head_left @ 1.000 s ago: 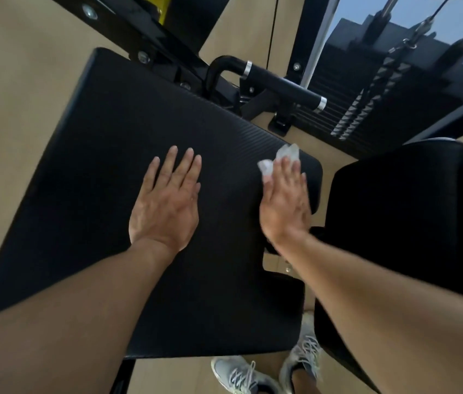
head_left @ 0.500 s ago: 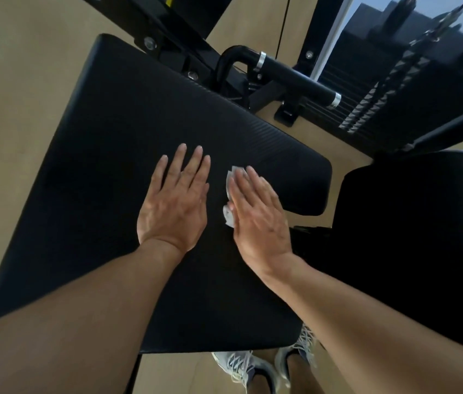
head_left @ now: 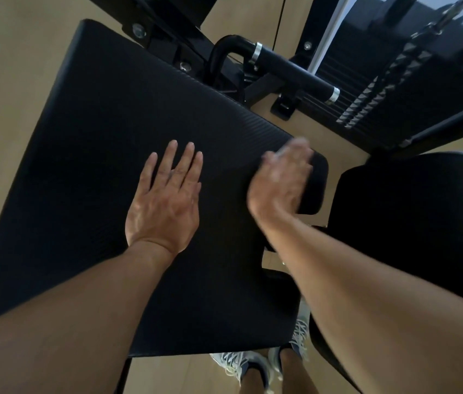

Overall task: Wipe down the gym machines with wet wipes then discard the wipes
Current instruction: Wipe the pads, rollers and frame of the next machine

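A large black ribbed pad (head_left: 105, 143) of a gym machine fills the middle of the head view. My left hand (head_left: 165, 200) lies flat on it with straight, spread fingers. My right hand (head_left: 281, 180) is blurred by motion near the pad's right corner and presses down on the pad. A pale sliver of the white wet wipe (head_left: 282, 151) shows at its fingertips; the rest of the wipe is hidden under the palm.
A black padded handle (head_left: 290, 68) with chrome rings sticks out behind the pad. The weight stack (head_left: 372, 89) stands at the upper right. A second black pad (head_left: 412, 217) sits to the right. Tan floor surrounds the machine, and my sneakers (head_left: 253, 362) show below.
My right hand swept with the wipe from the pad's right corner to beside my left hand, then back to the right corner. My left hand stayed flat in place.
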